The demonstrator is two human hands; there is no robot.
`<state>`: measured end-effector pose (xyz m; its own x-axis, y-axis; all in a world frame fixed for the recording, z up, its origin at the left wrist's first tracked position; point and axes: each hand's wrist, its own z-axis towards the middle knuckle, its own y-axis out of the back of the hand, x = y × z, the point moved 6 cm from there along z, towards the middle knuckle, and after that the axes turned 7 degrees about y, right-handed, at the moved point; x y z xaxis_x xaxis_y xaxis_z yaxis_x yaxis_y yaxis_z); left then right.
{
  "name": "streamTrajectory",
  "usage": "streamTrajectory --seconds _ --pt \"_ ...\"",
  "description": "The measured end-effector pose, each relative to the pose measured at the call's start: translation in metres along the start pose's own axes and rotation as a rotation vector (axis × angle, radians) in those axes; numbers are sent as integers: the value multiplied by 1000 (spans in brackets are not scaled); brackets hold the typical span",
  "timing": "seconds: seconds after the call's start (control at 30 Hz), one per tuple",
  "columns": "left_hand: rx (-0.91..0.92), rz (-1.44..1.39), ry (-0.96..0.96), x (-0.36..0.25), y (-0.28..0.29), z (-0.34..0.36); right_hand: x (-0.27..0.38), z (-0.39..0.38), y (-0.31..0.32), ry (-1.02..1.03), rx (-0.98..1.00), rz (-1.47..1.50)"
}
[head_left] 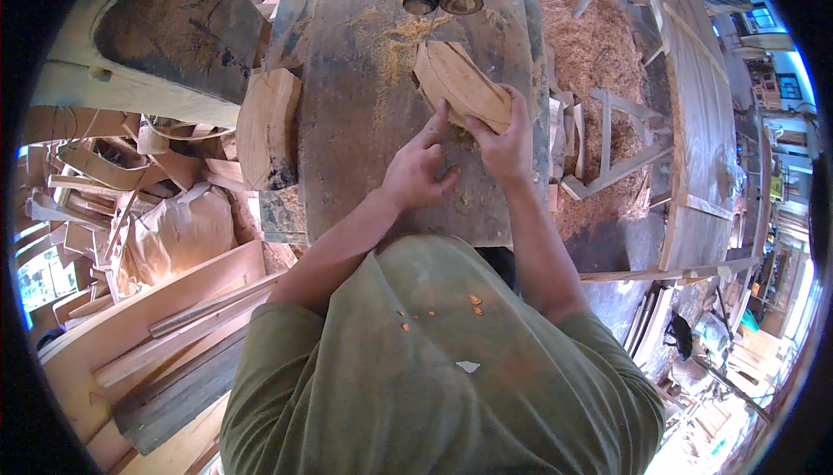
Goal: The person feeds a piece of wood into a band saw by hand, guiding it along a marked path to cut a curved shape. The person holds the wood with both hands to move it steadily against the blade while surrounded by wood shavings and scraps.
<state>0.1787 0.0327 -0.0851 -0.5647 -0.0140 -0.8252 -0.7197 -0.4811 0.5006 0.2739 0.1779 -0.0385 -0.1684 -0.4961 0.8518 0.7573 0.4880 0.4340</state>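
Observation:
A curved, pale wooden block [460, 80] with a line drawn along its top lies at a slant on the dusty metal machine table [356, 119]. My right hand [505, 138] grips its near right end, thumb on top and fingers round the far side. From the left, my left hand [419, 170] reaches to the near edge of the block. Its index finger is stretched out and touches the wood, the thumb stands apart, and the other fingers are partly curled. Just beyond the block hang two dark round guide wheels [444, 0] of what looks like a bandsaw.
Another curved wooden block [269, 128] sits at the table's left edge. Sawdust [395, 41] lies round the guides. The machine's pale frame [104, 85] rises at the left, above offcuts and a stuffed sack [178, 236]. At the right are wood shavings [599, 67] and a long wooden panel [694, 128].

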Motion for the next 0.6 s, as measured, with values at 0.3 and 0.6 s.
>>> streamTrajectory --seconds 0.3,0.6 --pt "-46 25 -50 -1 0 0 4 -3 -4 -16 -31 -9" --pt "-53 44 -55 -2 2 0 -1 -4 -10 -43 -54 106"
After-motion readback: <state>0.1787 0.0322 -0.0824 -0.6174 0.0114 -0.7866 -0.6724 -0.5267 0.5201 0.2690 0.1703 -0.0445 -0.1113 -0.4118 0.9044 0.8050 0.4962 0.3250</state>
